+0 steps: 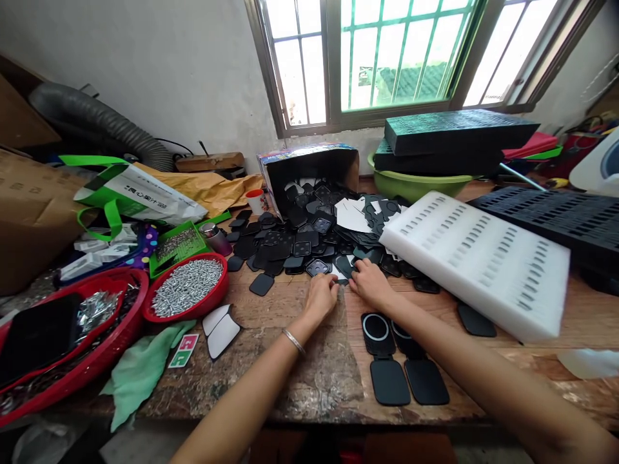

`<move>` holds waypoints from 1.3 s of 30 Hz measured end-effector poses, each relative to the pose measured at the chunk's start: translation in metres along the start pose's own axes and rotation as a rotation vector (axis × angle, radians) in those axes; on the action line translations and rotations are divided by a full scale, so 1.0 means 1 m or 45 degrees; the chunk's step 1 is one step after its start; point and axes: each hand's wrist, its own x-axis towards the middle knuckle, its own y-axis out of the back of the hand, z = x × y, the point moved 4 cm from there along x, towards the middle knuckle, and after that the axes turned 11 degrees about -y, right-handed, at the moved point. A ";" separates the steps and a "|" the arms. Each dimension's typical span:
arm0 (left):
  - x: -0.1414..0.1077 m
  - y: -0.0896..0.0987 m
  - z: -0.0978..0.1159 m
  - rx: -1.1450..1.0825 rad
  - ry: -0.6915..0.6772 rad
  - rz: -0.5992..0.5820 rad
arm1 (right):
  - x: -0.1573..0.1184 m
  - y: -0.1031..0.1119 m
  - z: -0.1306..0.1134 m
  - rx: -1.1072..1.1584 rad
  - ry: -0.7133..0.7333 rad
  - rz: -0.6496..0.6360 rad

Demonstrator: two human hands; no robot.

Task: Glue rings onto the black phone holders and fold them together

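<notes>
My left hand (321,296), with a bracelet at its wrist, is at the front edge of a heap of black plates (275,248). Its fingers are pressed together at a small pale piece, too small to make out. Just to the right, my right hand (368,281) has its fingers curled over a dark flat piece (344,265) at the same edge of the heap. Below my right forearm lie two hinged black pieces, one with a white ring (376,327), the other partly hidden by the arm. A single black plate (262,284) lies left of my left hand.
At the left stand a red bowl of silver screws (187,287), a larger red basin (138,303) and a green cloth (145,367). White foam with slots (478,258) leans at the right. An open box (355,169) stands behind the heap, near a green basin (418,185).
</notes>
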 end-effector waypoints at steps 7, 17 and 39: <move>0.003 -0.005 -0.009 -0.121 0.008 -0.025 | -0.011 0.000 -0.003 0.134 0.026 -0.014; -0.120 0.068 0.031 -0.460 0.084 -0.471 | -0.119 0.051 -0.060 0.938 0.212 -0.486; -0.448 0.034 0.050 -1.007 1.168 -0.396 | -0.269 -0.035 -0.148 0.751 0.630 -1.031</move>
